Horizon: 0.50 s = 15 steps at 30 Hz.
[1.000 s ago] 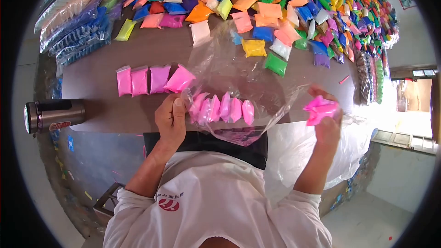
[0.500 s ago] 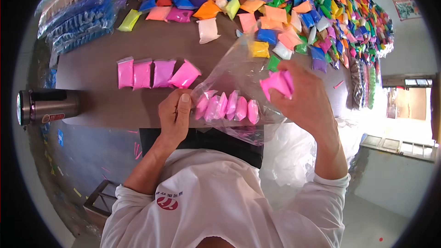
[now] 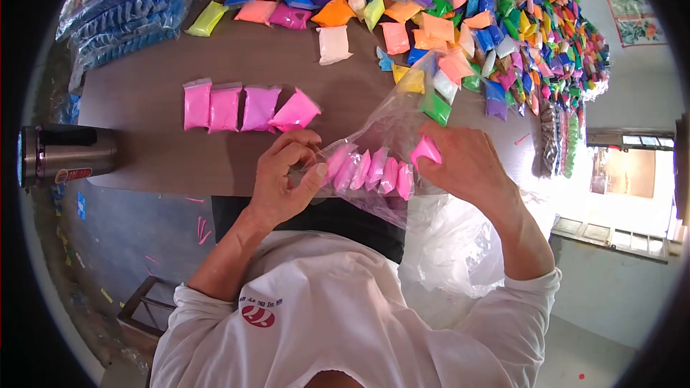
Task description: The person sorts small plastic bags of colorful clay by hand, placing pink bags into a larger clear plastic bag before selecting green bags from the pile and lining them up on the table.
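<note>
My left hand (image 3: 291, 176) pinches the left edge of a clear plastic bag (image 3: 374, 129) at the table's front edge. Inside the bag, several pink and purple packets (image 3: 361, 170) stand side by side in a row. Just right of that row, my right hand (image 3: 460, 162) grips a pink packet (image 3: 425, 151) with its fingers closed round it. Beyond my left hand, a row of pink and purple packets (image 3: 224, 108) lies on the table, the rightmost one tilted.
A large heap of coloured packets (image 3: 438, 25) covers the back and right. Bagged packets (image 3: 129, 18) are stacked at the back left. A metal flask (image 3: 72, 154) lies at the left edge. Crumpled clear plastic (image 3: 453, 244) hangs at the lower right.
My right hand has come closer to the packets in the bag and turned with its pink packet. The fingers of my left hand have shifted and curled at the bag's edge. The view has moved slightly.
</note>
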Motion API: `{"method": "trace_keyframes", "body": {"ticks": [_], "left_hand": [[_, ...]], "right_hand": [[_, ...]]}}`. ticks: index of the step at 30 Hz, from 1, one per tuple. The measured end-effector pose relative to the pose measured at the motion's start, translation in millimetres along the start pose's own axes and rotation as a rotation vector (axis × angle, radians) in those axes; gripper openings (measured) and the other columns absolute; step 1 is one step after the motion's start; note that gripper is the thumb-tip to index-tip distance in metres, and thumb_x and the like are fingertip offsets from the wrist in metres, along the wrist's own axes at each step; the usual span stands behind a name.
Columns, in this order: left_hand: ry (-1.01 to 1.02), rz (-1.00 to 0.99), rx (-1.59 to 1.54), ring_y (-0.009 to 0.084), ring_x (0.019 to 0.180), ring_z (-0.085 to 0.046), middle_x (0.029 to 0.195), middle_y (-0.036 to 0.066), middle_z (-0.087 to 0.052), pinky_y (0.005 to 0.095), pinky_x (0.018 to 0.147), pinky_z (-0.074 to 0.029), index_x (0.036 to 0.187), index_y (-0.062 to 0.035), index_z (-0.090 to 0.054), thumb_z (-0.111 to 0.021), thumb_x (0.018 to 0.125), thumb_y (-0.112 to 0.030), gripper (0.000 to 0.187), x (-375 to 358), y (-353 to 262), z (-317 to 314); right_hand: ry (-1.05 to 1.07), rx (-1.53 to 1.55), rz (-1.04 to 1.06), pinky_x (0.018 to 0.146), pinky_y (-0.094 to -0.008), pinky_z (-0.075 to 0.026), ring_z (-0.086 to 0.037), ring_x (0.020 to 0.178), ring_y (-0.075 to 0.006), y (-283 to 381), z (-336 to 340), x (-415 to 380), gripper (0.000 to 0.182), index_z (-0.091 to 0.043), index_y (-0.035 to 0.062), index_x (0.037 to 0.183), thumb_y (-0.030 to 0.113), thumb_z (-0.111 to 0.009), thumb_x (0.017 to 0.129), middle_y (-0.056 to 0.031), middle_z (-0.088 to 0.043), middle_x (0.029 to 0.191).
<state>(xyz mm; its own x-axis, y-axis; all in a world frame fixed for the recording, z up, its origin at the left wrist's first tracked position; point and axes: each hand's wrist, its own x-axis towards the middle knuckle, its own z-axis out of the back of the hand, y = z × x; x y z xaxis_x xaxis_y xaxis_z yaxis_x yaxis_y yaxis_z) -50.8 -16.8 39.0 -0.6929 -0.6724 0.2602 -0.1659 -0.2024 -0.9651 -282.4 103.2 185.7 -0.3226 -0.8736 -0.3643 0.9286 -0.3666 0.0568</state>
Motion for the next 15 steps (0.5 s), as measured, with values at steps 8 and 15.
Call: {"method": "trace_keyframes", "body": {"ticks": [8,15], "left_hand": [[0.097,-0.046,0.138,0.0195,0.090,-0.062,0.117,0.014,-0.059,0.0303,0.079,-0.051,0.087,0.0018,-0.060,-0.075,0.082,-0.010,0.020,2,-2,2],[0.067,-0.025,0.263,0.0266,0.092,-0.064,0.112,0.016,-0.063,0.0331,0.078,-0.053,0.090,0.0011,-0.062,-0.075,0.086,-0.016,0.022,1,-3,-3]], "right_hand": [[-0.003,0.070,-0.060,0.076,-0.0503,-0.050,-0.065,0.080,-0.0414,-16,-13,14,0.034,-0.064,0.0032,0.101,0.027,-0.066,0.076,-0.0214,-0.066,0.078],[0.198,0.035,-0.052,0.076,-0.0483,-0.050,-0.065,0.080,-0.0407,-23,4,4,0.035,-0.064,0.0036,0.098,0.029,-0.069,0.074,-0.0194,-0.065,0.077]]}}
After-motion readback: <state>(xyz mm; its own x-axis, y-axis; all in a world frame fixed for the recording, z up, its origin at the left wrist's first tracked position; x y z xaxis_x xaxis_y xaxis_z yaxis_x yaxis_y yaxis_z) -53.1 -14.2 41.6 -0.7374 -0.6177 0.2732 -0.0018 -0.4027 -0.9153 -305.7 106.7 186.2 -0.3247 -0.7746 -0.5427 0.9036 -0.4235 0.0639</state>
